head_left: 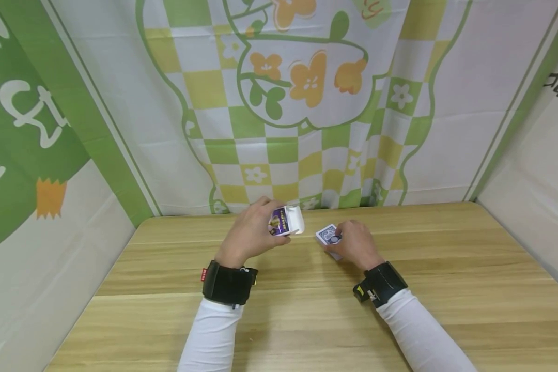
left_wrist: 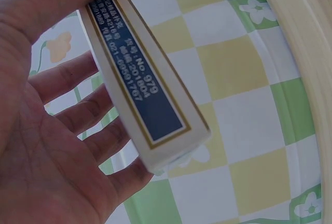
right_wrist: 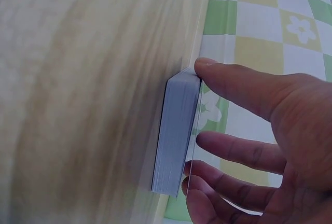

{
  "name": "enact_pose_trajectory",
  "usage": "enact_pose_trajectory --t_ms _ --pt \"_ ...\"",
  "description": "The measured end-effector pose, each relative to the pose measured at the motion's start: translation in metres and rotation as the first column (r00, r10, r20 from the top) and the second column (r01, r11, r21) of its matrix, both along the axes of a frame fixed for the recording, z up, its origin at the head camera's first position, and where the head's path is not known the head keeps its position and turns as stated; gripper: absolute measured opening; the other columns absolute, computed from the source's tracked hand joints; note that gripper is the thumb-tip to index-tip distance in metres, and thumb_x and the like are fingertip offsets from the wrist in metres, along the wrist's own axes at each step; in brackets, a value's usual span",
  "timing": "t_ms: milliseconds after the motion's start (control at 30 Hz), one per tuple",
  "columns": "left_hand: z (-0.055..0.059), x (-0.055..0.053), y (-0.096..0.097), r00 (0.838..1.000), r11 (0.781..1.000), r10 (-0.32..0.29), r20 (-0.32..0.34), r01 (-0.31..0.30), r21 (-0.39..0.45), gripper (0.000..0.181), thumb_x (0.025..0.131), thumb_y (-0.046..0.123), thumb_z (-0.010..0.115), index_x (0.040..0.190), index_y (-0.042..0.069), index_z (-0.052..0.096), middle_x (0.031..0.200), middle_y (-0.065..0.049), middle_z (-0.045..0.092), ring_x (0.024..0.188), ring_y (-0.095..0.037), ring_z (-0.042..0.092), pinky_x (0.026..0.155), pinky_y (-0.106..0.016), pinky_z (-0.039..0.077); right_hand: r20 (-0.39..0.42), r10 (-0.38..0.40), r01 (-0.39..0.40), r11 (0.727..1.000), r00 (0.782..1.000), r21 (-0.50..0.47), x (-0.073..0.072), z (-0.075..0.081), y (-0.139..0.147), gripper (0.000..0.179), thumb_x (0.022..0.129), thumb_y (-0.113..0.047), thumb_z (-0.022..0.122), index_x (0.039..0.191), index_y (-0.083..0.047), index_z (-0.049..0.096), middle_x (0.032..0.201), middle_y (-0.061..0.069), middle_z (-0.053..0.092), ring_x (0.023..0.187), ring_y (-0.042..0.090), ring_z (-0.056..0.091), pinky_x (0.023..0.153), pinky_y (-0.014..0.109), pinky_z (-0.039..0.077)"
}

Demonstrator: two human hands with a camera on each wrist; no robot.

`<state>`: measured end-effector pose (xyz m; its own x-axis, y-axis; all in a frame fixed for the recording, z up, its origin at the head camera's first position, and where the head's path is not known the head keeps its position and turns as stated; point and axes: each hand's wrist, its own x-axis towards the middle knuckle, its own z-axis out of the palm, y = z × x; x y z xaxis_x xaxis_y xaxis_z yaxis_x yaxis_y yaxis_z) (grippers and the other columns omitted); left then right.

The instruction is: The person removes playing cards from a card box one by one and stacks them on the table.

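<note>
My left hand (head_left: 248, 232) holds a small playing-card box (head_left: 279, 221) above the table, purple and yellow on its face, its white flap open toward the right. In the left wrist view the box (left_wrist: 148, 79) shows a narrow side with a dark blue printed panel, held between thumb and fingers. My right hand (head_left: 357, 243) grips a deck of playing cards (head_left: 327, 234) with blue-and-white backs, on or just above the table. In the right wrist view the thumb and fingers lie at the edges of the deck (right_wrist: 176, 136), and a card on the hand's side stands slightly apart from the stack.
The wooden table (head_left: 302, 315) spreads under both hands. Behind its far edge hangs a green, yellow and white patterned curtain (head_left: 302, 150), with more printed cloth at both sides. Each wrist wears a black band (head_left: 230, 283) over a white sleeve.
</note>
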<state>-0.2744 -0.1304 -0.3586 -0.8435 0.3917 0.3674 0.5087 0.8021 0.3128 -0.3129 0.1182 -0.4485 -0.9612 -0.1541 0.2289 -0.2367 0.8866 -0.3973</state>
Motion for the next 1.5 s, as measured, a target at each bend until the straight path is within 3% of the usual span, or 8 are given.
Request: enact_pose_trajectory --t_ms 767,933,1033,1167,1300,1400,1500 --pt "-0.001 -0.001 0.001 1.0 1.0 0.007 0.011 -0.007 -0.003 0.077 0.061 0.038 0.081 0.128 0.015 0.052 0.105 0.001 0.052 0.086 -0.013 0.05 0.073 -0.029 0.042 0.024 0.005 -0.005 1.0 1.0 -0.007 0.0 0.002 0.001 0.05 0.063 -0.043 0.077 0.093 -0.004 0.067 0.09 0.009 0.059 0.079 0.022 0.052 0.068 0.035 0.04" --pt "-0.003 -0.001 0.003 1.0 1.0 0.006 0.018 -0.006 -0.006 0.076 0.06 0.038 0.081 0.127 0.015 0.052 0.105 0.001 0.052 0.086 -0.013 0.05 0.073 -0.029 0.042 0.014 0.033 -0.032 0.995 0.999 -0.09 0.003 0.011 -0.002 0.045 0.069 -0.043 0.073 0.096 -0.008 0.067 0.093 0.007 0.063 0.081 0.02 0.054 0.067 0.034 0.042" --pt "-0.004 -0.001 0.005 1.0 1.0 0.004 0.028 -0.003 -0.02 0.076 0.061 0.04 0.08 0.127 0.017 0.052 0.105 0.002 0.051 0.086 -0.013 0.05 0.074 -0.029 0.041 -0.066 0.1 -0.113 0.967 0.993 -0.23 0.006 0.023 -0.009 0.032 0.075 -0.041 0.07 0.092 -0.014 0.068 0.089 0.0 0.064 0.078 0.015 0.056 0.066 0.031 0.044" --pt "-0.005 -0.002 0.009 0.999 0.999 -0.008 0.035 0.009 -0.039 0.075 0.061 0.041 0.08 0.128 0.02 0.051 0.104 0.004 0.05 0.087 -0.011 0.049 0.074 -0.028 0.041 -0.22 0.204 -0.28 0.869 0.954 -0.408 0.017 0.043 -0.021 0.016 0.081 -0.035 0.066 0.087 -0.02 0.067 0.079 -0.007 0.062 0.068 0.012 0.054 0.059 0.029 0.044" --pt "-0.007 -0.002 0.012 0.999 0.999 -0.024 0.028 0.025 -0.044 0.074 0.061 0.039 0.08 0.127 0.02 0.052 0.104 0.005 0.051 0.087 -0.011 0.048 0.074 -0.028 0.04 -0.304 0.248 -0.373 0.79 0.92 -0.486 0.029 0.057 -0.03 0.01 0.082 -0.031 0.065 0.086 -0.023 0.067 0.077 -0.01 0.061 0.064 0.011 0.052 0.057 0.029 0.043" --pt "-0.008 -0.002 0.014 0.999 0.998 -0.03 0.019 0.031 -0.055 0.073 0.061 0.039 0.079 0.127 0.02 0.052 0.105 0.005 0.051 0.088 -0.01 0.048 0.075 -0.028 0.04 -0.309 0.278 -0.401 0.779 0.91 -0.482 0.036 0.063 -0.033 0.008 0.081 -0.028 0.067 0.086 -0.023 0.067 0.078 -0.011 0.06 0.065 0.011 0.052 0.057 0.029 0.043" --pt "-0.009 -0.002 0.015 0.999 0.997 -0.036 0.008 0.036 -0.061 0.073 0.062 0.04 0.079 0.127 0.021 0.051 0.106 0.005 0.052 0.089 -0.01 0.048 0.075 -0.028 0.04 -0.286 0.306 -0.408 0.802 0.908 -0.436 0.038 0.064 -0.035 0.007 0.08 -0.027 0.068 0.086 -0.022 0.067 0.078 -0.011 0.06 0.066 0.01 0.053 0.058 0.028 0.044"
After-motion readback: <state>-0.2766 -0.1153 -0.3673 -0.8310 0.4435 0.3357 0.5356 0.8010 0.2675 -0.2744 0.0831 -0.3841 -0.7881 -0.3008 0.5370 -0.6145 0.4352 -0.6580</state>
